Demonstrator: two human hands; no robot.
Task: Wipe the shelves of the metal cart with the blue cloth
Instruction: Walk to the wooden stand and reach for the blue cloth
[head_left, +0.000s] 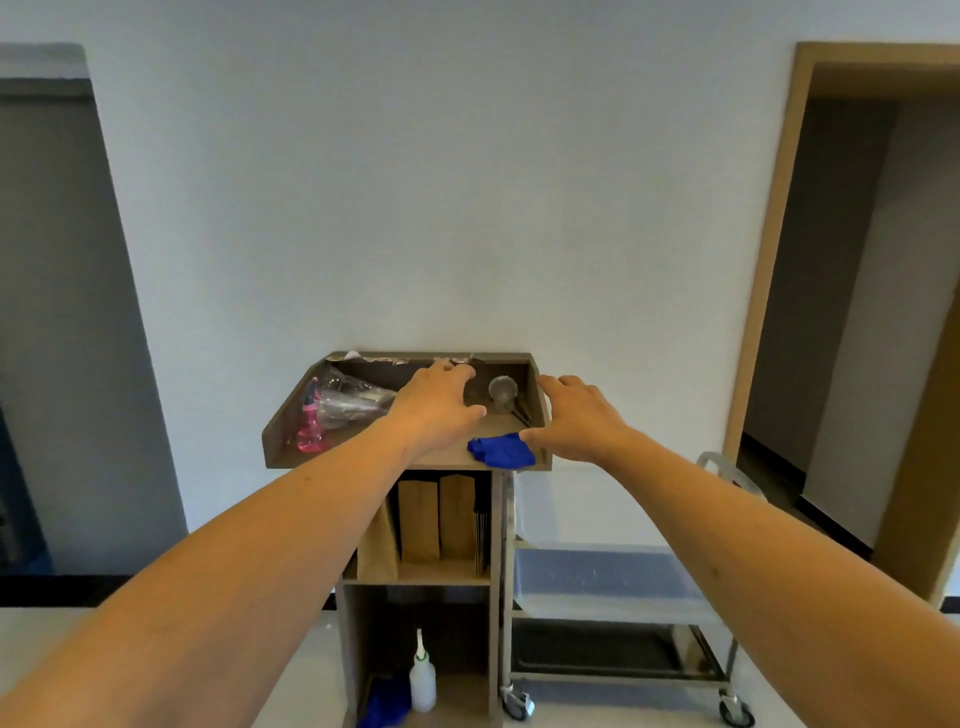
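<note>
Against the white wall (415, 182) stands a brown wooden stand (496, 545) with a walled tray (280, 441) on top, and both bare hands reach over that tray. Left hand (439, 402) hovers above the middle of the tray, palm down, fingers (457, 370) spread wide and holding nothing. Right hand (574, 415) is over the tray's right wall, fingers (553, 383) also loosely spread, with the thumb just touching or just beside the blue cloth (503, 450); which of the two cannot be told. That cloth lies crumpled at the near right corner of the tray. On the left of the tray lie a pink spray bottle (311, 427) and a clear plastic bag (350, 397); a small round grey object (502, 391) sits toward the far right. Below the tray, brown paper bags (434, 519) stand upright on a shelf, and in the lowest compartment a white squeeze bottle (422, 678) stands beside another blue cloth-like item (387, 701). Just right of the stand is the metal cart (722, 670) on wheels, carrying a clear plastic bin (597, 577) on its upper shelf. Doorways open at the far left and far right.
</note>
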